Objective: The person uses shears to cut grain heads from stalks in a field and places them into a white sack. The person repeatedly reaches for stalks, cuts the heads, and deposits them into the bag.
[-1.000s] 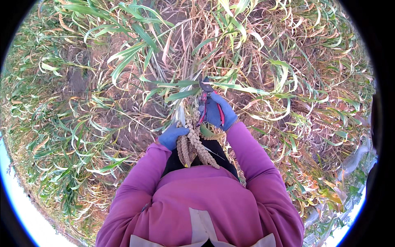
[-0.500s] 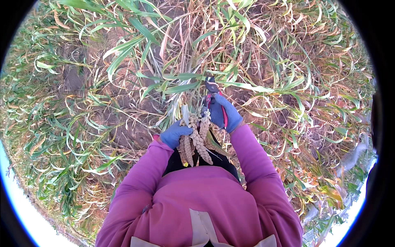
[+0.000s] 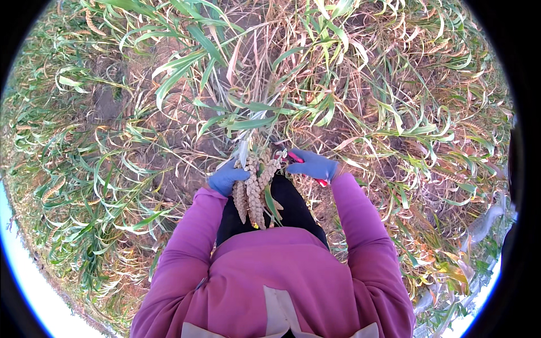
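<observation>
A bunch of seed heads (image 3: 253,194) hangs from the left hand (image 3: 226,178), just to the right of its fingers and reaching down below it. The heads are long, thick and roughly cylindrical, narrowing toward their lower ends, with a knobbly, grainy surface in pale beige-tan. They crowd against one another; the longest hang nearly straight down, while one on the right side leans up toward the right hand (image 3: 315,167). A narrow green leaf (image 3: 273,204) droops among them, at the bunch's right edge, and a whitish, dry leaf (image 3: 243,151) stands up just above the left hand's fingers. The left hand, in a blue glove, is curled with its thumb laid over the upper part of the bunch, pinching it. The right hand, gloved in the same blue, is closed around pruning shears (image 3: 295,157) with red handles, their near end showing below the palm; whether the blades are apart cannot be told. Beneath the bunch, between the hands, are black trousers (image 3: 293,204), and beyond the fingertips spread long green leaves (image 3: 253,123) and dry straw.
</observation>
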A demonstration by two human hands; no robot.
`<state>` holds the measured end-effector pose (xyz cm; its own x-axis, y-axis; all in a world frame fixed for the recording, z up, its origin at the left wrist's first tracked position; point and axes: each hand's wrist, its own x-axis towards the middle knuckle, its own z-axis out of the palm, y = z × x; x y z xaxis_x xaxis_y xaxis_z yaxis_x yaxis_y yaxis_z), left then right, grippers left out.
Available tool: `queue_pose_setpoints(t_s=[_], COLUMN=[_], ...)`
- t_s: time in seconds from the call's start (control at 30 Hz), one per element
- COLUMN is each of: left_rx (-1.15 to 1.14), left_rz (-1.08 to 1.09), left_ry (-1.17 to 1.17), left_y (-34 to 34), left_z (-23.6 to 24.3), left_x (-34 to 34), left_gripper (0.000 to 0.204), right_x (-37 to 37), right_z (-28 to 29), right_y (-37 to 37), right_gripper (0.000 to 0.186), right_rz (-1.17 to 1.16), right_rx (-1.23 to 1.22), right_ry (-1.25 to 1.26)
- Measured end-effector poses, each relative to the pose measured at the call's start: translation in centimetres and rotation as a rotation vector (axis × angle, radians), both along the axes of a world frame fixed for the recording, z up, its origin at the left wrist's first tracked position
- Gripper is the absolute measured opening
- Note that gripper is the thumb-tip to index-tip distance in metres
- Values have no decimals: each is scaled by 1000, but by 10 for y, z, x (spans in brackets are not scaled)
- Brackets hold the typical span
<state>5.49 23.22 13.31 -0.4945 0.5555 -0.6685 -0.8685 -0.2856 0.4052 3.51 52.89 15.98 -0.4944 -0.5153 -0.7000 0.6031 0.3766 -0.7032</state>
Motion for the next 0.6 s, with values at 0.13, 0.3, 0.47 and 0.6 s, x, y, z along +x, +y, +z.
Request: queue_pose_setpoints(t_s=[0.13, 0.3, 0.47, 0.6], left_rx=[0, 48, 242, 154], left_rz=[7, 31, 241, 582], left_ry=[-5, -21, 233, 368], left_y=[-5, -33, -98, -161], left_z=[8, 24, 67, 86], left_x=[12, 49, 104, 186], left_gripper=[54, 73, 72, 71], right_x=[1, 29, 53, 56], right_z=[-27, -1, -16, -19], right_y=[-10, -5, 2, -43], right_gripper=[46, 42, 26, 27], right_rz=[123, -174, -283, -137], right_rx=[47, 67, 55, 141], right_ry=[175, -30, -185, -199])
